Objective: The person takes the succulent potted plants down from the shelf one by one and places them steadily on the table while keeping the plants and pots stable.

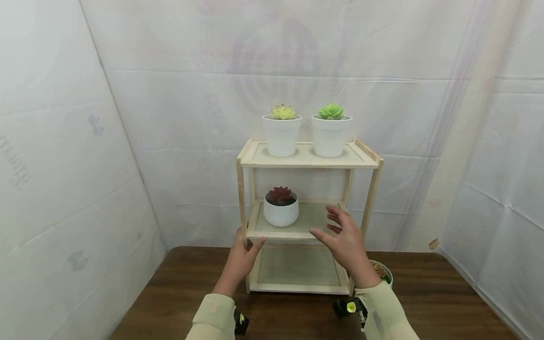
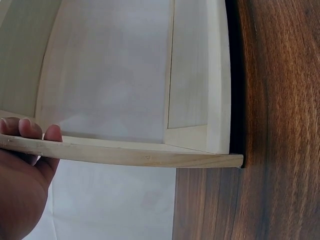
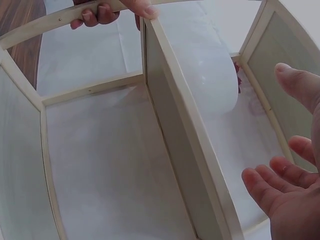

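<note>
In the head view a pale wooden three-tier shelf rack (image 1: 293,235) stands on the table. My left hand (image 1: 241,259) grips its left front post at the middle tier, thumb on the tier's front edge; the left wrist view shows the fingers (image 2: 30,129) curled round the post. On the middle tier, left of centre, sits a round white pot (image 1: 281,215) with a dark red succulent (image 1: 280,194). My right hand (image 1: 347,241) hovers in front of that tier's right side, thumb and fingers spread, holding nothing. The right wrist view also shows this spread hand (image 3: 292,187) apart from the rack.
Two taller white pots stand on the top tier, one with a yellow-green succulent (image 1: 283,112), the other with a bright green one (image 1: 331,112). Behind my right wrist, another pot (image 1: 387,274) is partly hidden on the brown wooden table (image 1: 429,302). White sheeting (image 1: 182,118) surrounds the table.
</note>
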Demonstrator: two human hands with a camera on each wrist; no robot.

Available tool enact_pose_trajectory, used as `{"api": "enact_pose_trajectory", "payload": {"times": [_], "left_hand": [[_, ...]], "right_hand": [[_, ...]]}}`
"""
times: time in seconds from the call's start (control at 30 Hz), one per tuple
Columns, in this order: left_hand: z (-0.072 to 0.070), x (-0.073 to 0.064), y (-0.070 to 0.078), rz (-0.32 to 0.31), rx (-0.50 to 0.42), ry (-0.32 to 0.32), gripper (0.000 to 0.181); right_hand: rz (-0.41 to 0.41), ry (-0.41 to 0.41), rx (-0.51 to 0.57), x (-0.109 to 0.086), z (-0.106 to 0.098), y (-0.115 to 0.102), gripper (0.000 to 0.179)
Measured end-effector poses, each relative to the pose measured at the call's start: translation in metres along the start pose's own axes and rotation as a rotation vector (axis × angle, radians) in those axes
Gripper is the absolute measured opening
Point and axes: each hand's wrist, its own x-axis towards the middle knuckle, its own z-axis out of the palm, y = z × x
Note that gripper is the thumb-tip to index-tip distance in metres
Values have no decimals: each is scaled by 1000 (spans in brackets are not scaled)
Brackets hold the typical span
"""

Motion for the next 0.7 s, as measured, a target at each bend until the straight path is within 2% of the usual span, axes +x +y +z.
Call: {"api": "enact_pose_trajectory", "payload": {"times": [0.7], "left_hand": [[0,0,3,8,7,11,76]], "right_hand": [[12,-19,13,12,10,-4,84]]}}
